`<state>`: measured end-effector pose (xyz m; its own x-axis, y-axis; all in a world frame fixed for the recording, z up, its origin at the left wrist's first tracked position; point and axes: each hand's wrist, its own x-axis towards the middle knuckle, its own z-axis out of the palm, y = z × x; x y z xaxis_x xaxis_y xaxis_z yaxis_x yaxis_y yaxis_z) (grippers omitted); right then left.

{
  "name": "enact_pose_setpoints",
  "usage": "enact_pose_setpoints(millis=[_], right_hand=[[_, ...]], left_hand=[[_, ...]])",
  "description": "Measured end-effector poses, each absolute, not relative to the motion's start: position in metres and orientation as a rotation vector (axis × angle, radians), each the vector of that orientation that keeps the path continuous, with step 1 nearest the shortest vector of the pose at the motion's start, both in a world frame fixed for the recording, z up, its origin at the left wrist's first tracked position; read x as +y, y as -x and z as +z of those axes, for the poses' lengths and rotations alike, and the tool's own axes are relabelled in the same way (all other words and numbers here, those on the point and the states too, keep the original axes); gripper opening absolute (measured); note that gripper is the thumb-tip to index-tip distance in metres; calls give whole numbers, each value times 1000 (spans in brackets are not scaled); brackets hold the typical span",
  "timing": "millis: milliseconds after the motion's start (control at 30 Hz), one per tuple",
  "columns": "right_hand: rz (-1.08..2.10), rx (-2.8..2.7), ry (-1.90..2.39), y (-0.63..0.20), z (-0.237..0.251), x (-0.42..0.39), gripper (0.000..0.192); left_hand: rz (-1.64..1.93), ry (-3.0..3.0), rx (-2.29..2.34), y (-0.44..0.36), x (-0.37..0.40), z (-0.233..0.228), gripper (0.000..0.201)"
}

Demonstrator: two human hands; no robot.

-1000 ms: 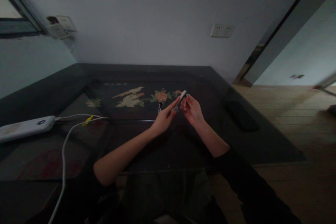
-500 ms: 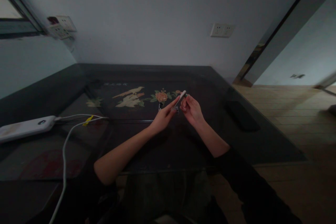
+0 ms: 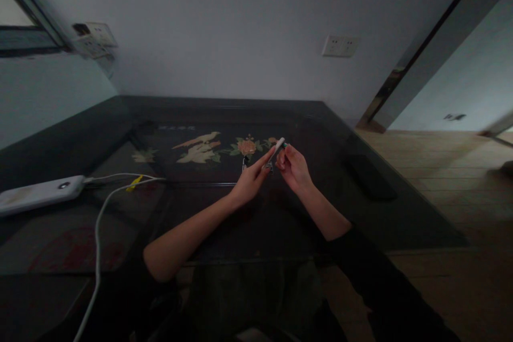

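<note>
- Left hand (image 3: 250,179): grasping a slim white object (image 3: 279,144), tilted, above the bench (image 3: 256,224).
- Right hand (image 3: 294,168): fingers curled beside its upper end; any grip cannot be told.
- Change: no clear displacement within the last second; handling remains in place.

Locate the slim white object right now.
In the head view, the slim white object is near the centre, held in the left hand, with the right hand just to its right.
</note>
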<state>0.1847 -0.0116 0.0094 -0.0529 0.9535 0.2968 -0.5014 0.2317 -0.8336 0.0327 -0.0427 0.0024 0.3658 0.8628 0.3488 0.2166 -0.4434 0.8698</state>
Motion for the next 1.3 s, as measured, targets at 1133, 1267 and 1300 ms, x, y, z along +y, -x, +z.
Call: enact_pose_setpoints(millis=[1133,1267,1300], right_hand=[[1297,-1033,506,-184,8,-11,40],[1320,-1001,481,-184,8,-11,35],[1327,-992,480,-185,8,-10,33]], left_hand=[[1082,-1948,1027,-27,-35,-3,58],[1089,-1963,955,-31,-40,1,58],[1096,-1964,930,-32,-42,1,58]])
